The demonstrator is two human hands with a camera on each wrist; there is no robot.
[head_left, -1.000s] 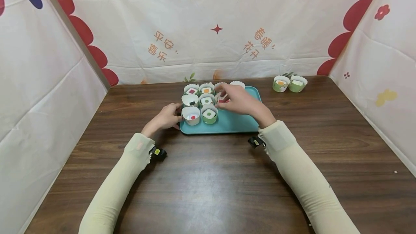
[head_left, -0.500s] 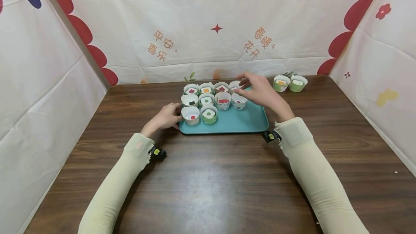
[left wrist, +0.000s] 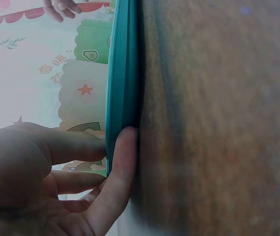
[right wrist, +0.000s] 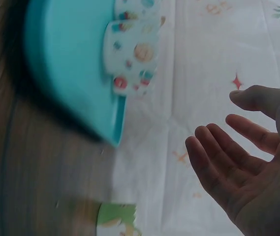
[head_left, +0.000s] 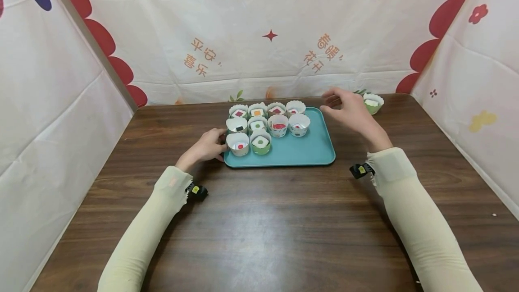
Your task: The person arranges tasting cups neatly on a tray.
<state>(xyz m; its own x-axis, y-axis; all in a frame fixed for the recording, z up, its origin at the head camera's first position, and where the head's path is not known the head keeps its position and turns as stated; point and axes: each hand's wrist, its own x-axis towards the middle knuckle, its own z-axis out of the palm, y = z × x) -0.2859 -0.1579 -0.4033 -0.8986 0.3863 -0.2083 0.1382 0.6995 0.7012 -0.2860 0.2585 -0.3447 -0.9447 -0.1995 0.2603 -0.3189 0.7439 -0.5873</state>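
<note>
My left hand (head_left: 210, 144) pinches the left edge of a teal tray (head_left: 302, 150); the left wrist view shows a digit against the tray's outer side and other fingers over its rim (left wrist: 112, 73). Scalloped paper cups stand in rows on the tray, several holding small white, red, orange or green pieces. Nearest that hand are a white cup (head_left: 239, 151) and a green cup (head_left: 261, 149). My right hand (head_left: 350, 108) hovers past the tray's right end, fingers spread and holding nothing. Beyond it, a green cup (head_left: 373, 106) stands on the table; a neighbouring cup is hidden behind the hand.
The brown wooden table (head_left: 251, 229) carries the tray near its back edge. A printed white cloth (head_left: 243, 26) hangs directly behind, with similar cloth along both sides. Two patterned white cups (head_left: 299, 126) (head_left: 278, 126) stand in the tray's middle row.
My right hand has moved right, from over the tray's cups to beyond its right end, uncovering cups there and covering one on the table. My left hand stays at the tray.
</note>
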